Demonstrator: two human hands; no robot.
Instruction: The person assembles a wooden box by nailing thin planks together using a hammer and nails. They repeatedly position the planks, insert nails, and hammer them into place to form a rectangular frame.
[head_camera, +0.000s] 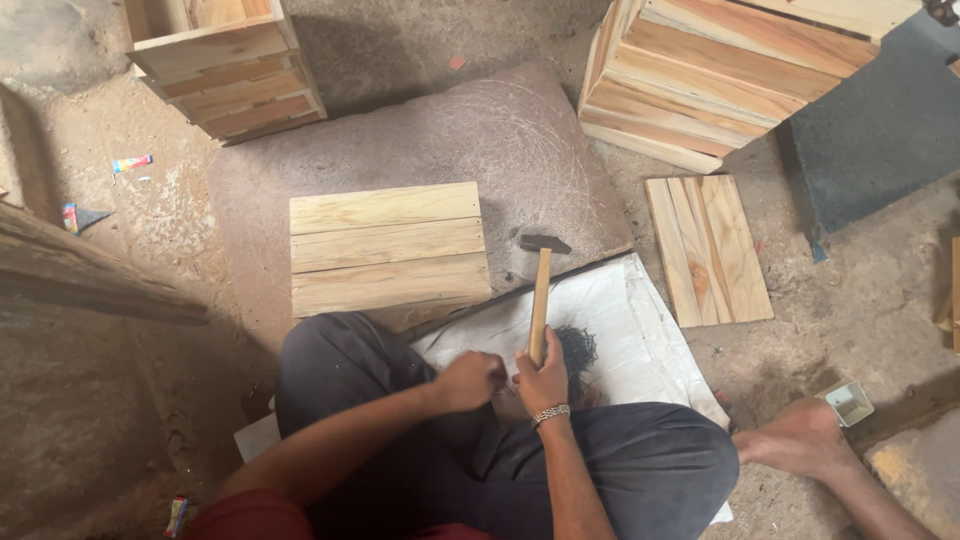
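Note:
I sit on the ground with my legs folded. My right hand (543, 380) grips the wooden handle of a hammer (541, 290), whose dark head points away from me and rests near the edge of a flat stone slab (520, 140). My left hand (468, 381) is closed beside it, fingers pinched over a dark pile of small nails (578, 350) on a white sheet (640, 330); what it pinches is too small to see. A panel of three pale wooden slats (388, 247) lies on the slab just beyond my left knee.
A second slat panel (708, 248) lies on the ground at the right. Wooden crates stand at the back left (225, 65) and back right (720, 75). A dark plank (90, 275) runs along the left. My bare foot (795, 440) is beside a small white box (848, 403).

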